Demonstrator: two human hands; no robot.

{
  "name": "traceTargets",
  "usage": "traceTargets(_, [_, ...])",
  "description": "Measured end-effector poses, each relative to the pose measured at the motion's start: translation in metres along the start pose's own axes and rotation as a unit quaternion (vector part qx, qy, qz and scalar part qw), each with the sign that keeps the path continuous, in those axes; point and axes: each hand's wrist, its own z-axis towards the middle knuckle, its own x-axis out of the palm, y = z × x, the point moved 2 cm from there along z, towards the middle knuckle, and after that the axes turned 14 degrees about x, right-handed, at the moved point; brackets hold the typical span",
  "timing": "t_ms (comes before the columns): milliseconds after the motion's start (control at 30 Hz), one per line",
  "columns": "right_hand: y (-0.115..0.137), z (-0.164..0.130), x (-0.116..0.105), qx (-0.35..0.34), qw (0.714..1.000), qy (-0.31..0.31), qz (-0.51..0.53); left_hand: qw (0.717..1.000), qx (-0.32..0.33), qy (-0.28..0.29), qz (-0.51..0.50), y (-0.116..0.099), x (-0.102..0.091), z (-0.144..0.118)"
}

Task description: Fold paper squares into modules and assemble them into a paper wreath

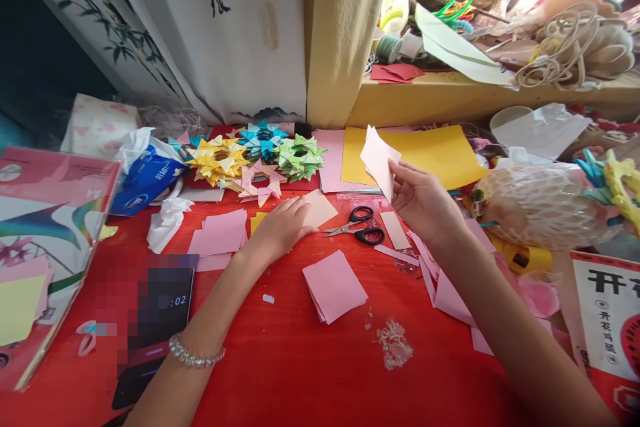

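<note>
My right hand (pixel 423 200) is raised above the table's far side, thumb and fingers closed on a few pale pink paper pieces (pixel 379 161). Lower and to the left, my left hand (pixel 283 230) rests on the table, its fingers laid over the edge of a pale peach paper square (pixel 320 209). Black-handled scissors (pixel 361 225) lie between the two hands with their blades pointing left. Nearer to me sits a small stack of pink paper squares (pixel 335 285). More pink squares (pixel 220 233) lie left of my left hand, partly over one another.
Folded paper star rings, yellow (pixel 217 159), blue (pixel 265 141), green (pixel 301 157) and pink (pixel 261 181), stand at the back. A phone (pixel 163 320) and a tissue pack (pixel 145 177) are on the left. Paper scraps (pixel 395 345) lie in front; a netted bundle (pixel 543 203) sits right.
</note>
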Motion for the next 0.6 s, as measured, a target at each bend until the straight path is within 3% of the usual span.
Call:
traceTargets(467, [0.007, -0.014, 0.007, 0.062, 0.997, 0.01, 0.038, 0.999, 0.028, -0.006, 0.025, -0.008, 0.003, -0.001])
traceTargets(600, [0.01, -0.019, 0.005, 0.05, 0.998, 0.0, 0.033, 1.0, 0.029, -0.001, 0.012, -0.007, 0.002, -0.002])
